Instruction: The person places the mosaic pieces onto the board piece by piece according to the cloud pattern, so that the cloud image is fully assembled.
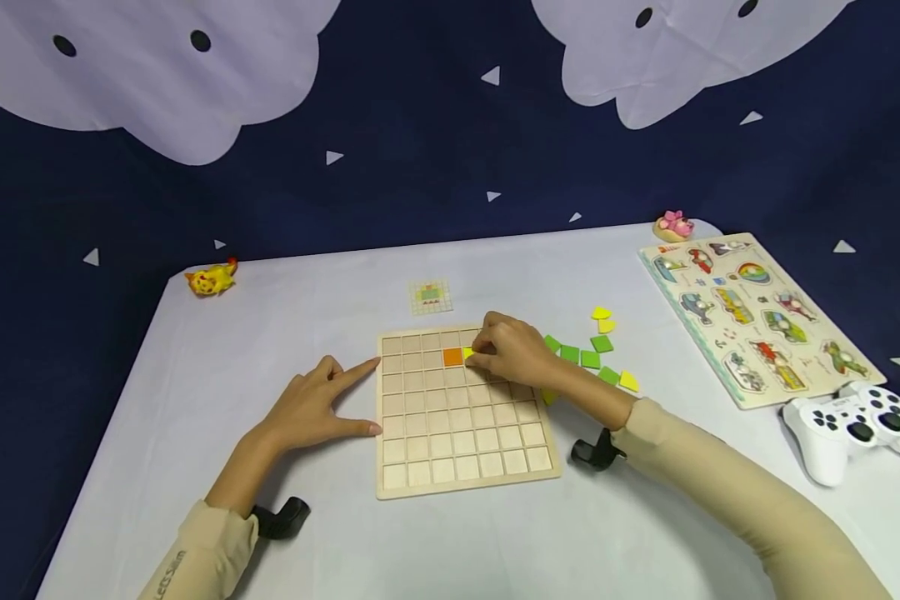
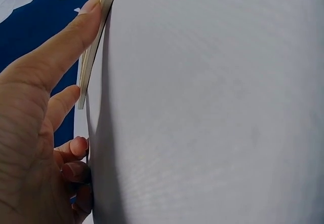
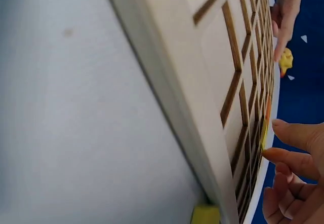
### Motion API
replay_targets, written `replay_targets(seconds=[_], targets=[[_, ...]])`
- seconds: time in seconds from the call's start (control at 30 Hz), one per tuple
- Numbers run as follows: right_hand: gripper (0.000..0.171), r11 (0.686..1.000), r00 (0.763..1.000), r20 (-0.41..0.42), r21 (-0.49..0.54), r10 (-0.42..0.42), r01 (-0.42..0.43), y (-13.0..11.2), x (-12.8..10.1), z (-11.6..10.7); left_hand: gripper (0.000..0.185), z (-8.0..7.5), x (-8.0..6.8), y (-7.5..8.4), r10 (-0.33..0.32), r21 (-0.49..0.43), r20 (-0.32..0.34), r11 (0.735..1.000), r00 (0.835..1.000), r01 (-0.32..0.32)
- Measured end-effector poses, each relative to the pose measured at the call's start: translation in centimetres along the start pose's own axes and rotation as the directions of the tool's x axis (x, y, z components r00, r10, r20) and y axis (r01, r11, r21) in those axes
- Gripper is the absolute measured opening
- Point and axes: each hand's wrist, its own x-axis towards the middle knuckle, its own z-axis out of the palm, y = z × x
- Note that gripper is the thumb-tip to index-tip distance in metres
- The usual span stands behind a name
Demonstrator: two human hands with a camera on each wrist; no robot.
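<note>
- Left hand point(image 1: 311, 408), centre-left of the head view: fingers spread flat, index and thumb touching the left edge of the square wooden grid board point(image 1: 461, 454), gripping nothing.
- Board at frame centre, one orange square tile point(image 1: 452, 357) in its second row.
- Right hand point(image 1: 512, 350) just right of it, fingertips pinching a small yellow tile point(image 1: 468, 353).
- Loose green and yellow tiles point(image 1: 591, 358) further right, seen in the head view alone; wrist views catch only board edge and fingertips.

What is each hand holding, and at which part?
Right hand pinches a yellow tile by its right edge. Left hand holds nothing; it touches the board edge.
</note>
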Motion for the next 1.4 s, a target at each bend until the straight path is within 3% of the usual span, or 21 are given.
replay_targets(seconds=[0.2, 0.5, 0.73, 0.87, 1.17, 1.4], targets=[[0.026, 0.999, 0.999, -0.036, -0.032, 0.032, -0.033, 1.3, -0.8, -2.0, 0.097, 0.1, -0.1, -0.1, -0.016, -0.006, 0.002, 1.0, 1.0, 0.016], [0.03, 0.978, 0.975, -0.115, -0.062, 0.192, -0.2, 5.8, -3.8, -5.3, 0.097, 0.1, -0.3, -0.2, -0.017, -0.003, 0.0, 1.0, 1.0, 0.017], [0.03, 0.919, 0.916, -0.178, -0.104, 0.358, -0.38, 9.1, -6.6, -7.0, 0.096, 0.1, -0.3, -0.2, -0.002, 0.004, -0.008, 1.0, 1.0, 0.002], [0.034, 0.884, 0.883, -0.227, -0.137, 0.412, -0.447, 10.4, -7.6, -7.4, 0.096, 0.0, -0.3, -0.1, -0.011, 0.009, -0.005, 1.0, 1.0, 0.011], [0.037, 0.866, 0.876, -0.188, -0.158, 0.444, -0.474, 11.4, -8.0, -7.5, 0.096, 0.2, -0.2, 0.0, -0.013, 0.005, -0.007, 1.0, 1.0, 0.013], [0.025, 0.86, 0.874, -0.162, -0.168, 0.458, -0.482, 11.8, -7.7, -7.8, 0.096, 0.4, -0.2, -0.1, -0.011, 0.004, -0.007, 1.0, 1.0, 0.011]])
